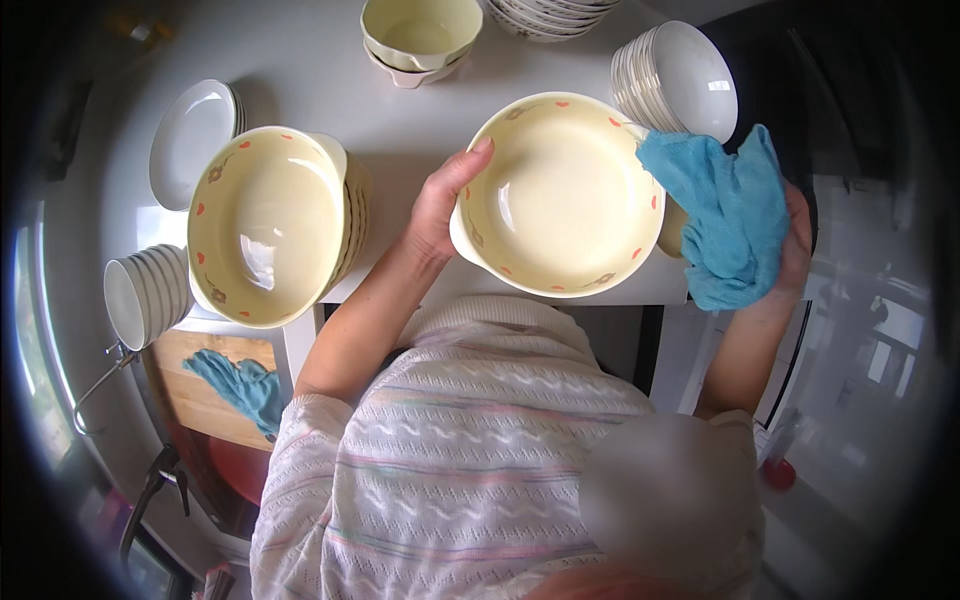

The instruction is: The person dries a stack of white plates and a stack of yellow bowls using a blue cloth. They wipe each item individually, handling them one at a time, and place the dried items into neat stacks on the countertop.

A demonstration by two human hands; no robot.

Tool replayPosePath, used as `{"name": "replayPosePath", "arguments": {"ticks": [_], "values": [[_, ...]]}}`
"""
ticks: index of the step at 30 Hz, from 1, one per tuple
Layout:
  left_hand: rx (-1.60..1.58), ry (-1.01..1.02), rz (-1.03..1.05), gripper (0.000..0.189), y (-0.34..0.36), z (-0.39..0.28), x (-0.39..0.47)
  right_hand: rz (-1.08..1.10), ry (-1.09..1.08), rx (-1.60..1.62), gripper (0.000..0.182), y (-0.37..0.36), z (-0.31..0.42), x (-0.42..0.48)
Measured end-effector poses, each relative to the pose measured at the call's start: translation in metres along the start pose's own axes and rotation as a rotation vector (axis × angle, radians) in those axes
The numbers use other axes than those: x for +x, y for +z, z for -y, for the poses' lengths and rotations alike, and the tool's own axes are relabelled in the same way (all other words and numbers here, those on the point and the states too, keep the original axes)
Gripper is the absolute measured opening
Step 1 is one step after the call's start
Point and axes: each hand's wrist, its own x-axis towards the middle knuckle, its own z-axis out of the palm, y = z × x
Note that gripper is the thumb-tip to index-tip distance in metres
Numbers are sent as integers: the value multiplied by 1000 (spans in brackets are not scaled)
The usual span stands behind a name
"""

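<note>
My left hand [442, 199] grips the left side of a cream ceramic bowl [562, 195], thumb over its rim. Small hearts and flowers decorate the bowl's inner wall. A blue cloth [720, 210] is bunched in my right hand [796, 240] and touches the bowl's upper right edge, covering most of my right fingers. Behind the cloth, part of another cream item [673, 231] shows; what it is, I cannot tell. Left of my left hand stands a stack of similar cream bowls [270, 225] with lug handles.
White plates [193, 146] and small white bowls [146, 296] are stacked at left. Scalloped bowls [422, 34], patterned bowls [551, 19] and white bowls [694, 79] stand along the far side. Another blue cloth [240, 386] lies on a wooden board [187, 375], near a dark faucet [154, 480].
</note>
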Motion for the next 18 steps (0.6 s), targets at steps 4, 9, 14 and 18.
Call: {"name": "replayPosePath", "arguments": {"ticks": [4,9,14,18], "values": [[84,24,16,53,3,0,0,72,242,-185,24,63,-11,30],[236,145,-18,54,0,18,13,26,300,-304,14,115,-115,55],[441,298,-99,50,-3,8,5,359,140,-657,10,141,-128,43],[753,375,-88,62,-4,11,2,763,327,-1004,13,128,-120,43]]}}
